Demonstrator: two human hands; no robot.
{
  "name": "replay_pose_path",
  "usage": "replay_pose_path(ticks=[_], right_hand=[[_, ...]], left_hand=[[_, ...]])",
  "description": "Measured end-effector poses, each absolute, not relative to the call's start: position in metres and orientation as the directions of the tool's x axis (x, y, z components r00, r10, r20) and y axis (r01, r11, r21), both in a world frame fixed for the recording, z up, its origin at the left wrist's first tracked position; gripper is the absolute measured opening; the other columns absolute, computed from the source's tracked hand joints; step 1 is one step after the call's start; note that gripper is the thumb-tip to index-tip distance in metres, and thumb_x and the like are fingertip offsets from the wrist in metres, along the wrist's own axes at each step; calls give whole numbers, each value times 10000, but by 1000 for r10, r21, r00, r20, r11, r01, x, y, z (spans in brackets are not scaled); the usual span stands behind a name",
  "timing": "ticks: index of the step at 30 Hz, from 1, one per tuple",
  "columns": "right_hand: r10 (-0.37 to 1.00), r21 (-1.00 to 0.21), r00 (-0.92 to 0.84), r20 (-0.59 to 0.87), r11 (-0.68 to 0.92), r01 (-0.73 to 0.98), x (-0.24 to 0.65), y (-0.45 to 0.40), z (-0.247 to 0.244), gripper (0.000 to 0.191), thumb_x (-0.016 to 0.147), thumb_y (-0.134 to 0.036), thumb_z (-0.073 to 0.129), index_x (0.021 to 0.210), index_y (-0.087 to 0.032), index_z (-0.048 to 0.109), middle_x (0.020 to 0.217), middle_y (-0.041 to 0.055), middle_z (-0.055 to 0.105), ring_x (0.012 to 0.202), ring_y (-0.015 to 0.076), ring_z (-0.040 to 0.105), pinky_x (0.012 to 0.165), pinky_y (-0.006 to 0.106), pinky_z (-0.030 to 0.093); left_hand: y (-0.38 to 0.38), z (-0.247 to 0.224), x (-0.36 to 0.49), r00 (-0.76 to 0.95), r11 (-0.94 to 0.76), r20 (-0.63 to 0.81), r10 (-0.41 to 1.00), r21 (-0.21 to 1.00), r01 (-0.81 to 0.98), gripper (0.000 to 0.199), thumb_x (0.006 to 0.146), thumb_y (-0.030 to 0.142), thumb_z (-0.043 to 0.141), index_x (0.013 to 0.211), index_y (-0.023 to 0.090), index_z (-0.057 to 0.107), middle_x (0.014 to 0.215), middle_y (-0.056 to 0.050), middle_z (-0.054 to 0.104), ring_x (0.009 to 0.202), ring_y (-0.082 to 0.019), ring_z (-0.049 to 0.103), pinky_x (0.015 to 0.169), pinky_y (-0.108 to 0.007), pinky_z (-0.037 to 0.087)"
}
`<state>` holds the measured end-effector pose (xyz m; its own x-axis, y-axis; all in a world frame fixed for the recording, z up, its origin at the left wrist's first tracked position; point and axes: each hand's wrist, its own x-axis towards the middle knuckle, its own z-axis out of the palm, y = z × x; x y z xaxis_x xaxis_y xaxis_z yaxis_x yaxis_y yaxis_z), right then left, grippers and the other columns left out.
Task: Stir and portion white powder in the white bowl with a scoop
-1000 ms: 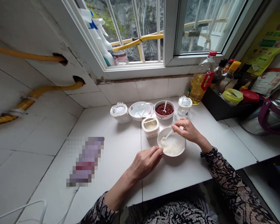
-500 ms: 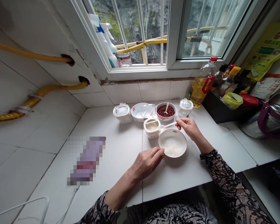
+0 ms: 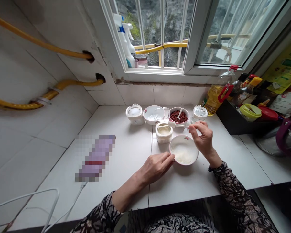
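Note:
My left hand (image 3: 157, 166) has its fingers closed on the near left rim of a white bowl (image 3: 192, 152). Pale, powdery stuff (image 3: 183, 157) lies in the bottom of that bowl. Between the thumb and fingers of my right hand (image 3: 203, 138) is the handle of a small white spoon (image 3: 172, 124), held nearly level. Its head is over the far edge of a small white canister (image 3: 164, 138), which stands open just behind and left of the bowl. What the spoon carries, if anything, I cannot make out.
Along the back stand a lidded canister (image 3: 135, 116), a white bowl (image 3: 149, 113) with a clear lid, a bowl of red beans (image 3: 180, 117) and a glass jar (image 3: 199, 113). An oil bottle (image 3: 215, 95) and a black condiment box (image 3: 229, 119) stand right. A blurred phone-like object (image 3: 97, 158) lies left.
My right hand has lifted the spoon from between the canister and the bowl to above the canister's far edge. My left hand stays at the bowl's rim. The whole view has shifted slightly.

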<state>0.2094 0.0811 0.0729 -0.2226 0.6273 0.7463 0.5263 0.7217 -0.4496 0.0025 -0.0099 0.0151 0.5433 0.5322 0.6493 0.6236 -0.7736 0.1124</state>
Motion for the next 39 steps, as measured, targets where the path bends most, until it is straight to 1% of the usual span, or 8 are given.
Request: replay_pose_path(ticks=[2, 4, 11, 15, 22, 28, 34, 39], right_hand=[[687, -533, -213, 695, 690, 490, 219, 82, 78, 311, 947, -300, 527, 652, -215, 571, 641, 27, 644, 656, 184, 579, 723, 340, 444], [728, -564, -318, 607, 677, 473, 229, 85, 81, 314, 935, -297, 537, 634, -214, 571, 611, 19, 626, 633, 174, 564, 668, 316, 437], [645, -348, -650, 401, 764, 543, 233, 88, 72, 367, 935, -245, 501, 572, -191, 489, 525, -36, 525, 514, 103, 401, 777, 351, 392], [620, -417, -718, 317, 771, 481, 227, 83, 68, 389, 943, -241, 462, 558, -191, 445, 513, -50, 471, 507, 92, 333, 758, 329, 400], [787, -638, -560, 258, 575, 513, 231, 86, 73, 424, 925, -353, 482, 534, -190, 483, 515, -17, 482, 551, 114, 416, 602, 268, 378], [866, -817, -468, 175, 394, 422, 234, 90, 76, 421, 879, -442, 525, 554, -176, 538, 505, -25, 476, 509, 96, 399, 510, 246, 315], [900, -916, -429, 77, 233, 326, 236, 98, 71, 535, 814, -611, 585, 506, -180, 508, 462, -33, 446, 461, 85, 374, 480, 245, 306], [942, -954, -311, 126, 201, 221, 230, 102, 68, 542, 787, -659, 614, 523, -193, 524, 468, -18, 485, 477, 106, 421, 522, 272, 373]], left_hand=[[-10, 15, 2, 546, -776, 646, 533, 115, 620, 185, 1038, 183, 372, 1064, 115, 543, 818, -48, 656, 601, -109, 602, 476, -206, 444], [-10, 15, 2, 543, -775, 648, 534, 119, 621, 182, 1040, 184, 372, 1059, 119, 541, 823, -47, 659, 602, -107, 600, 480, -208, 446], [-9, 16, 1, 542, -778, 645, 538, 132, 615, 174, 1032, 175, 383, 1082, 120, 540, 834, -48, 663, 614, -109, 611, 480, -211, 459], [-9, 15, 0, 545, -777, 639, 542, 135, 615, 171, 1032, 182, 394, 1084, 119, 544, 838, -50, 668, 611, -109, 616, 486, -207, 463], [-10, 14, 1, 538, -771, 646, 541, 126, 624, 189, 1030, 194, 393, 1098, 126, 555, 858, -60, 671, 635, -114, 631, 502, -205, 491], [-9, 16, 2, 541, -774, 648, 537, 123, 621, 186, 1035, 191, 379, 1078, 124, 547, 831, -54, 667, 616, -118, 620, 469, -208, 467], [-10, 14, 0, 552, -771, 630, 546, 118, 626, 193, 1030, 188, 377, 1085, 129, 552, 834, -55, 662, 632, -115, 621, 490, -205, 479], [-10, 14, 1, 552, -773, 633, 543, 119, 624, 196, 1035, 185, 367, 1079, 127, 548, 812, -48, 659, 615, -113, 612, 490, -205, 474]])
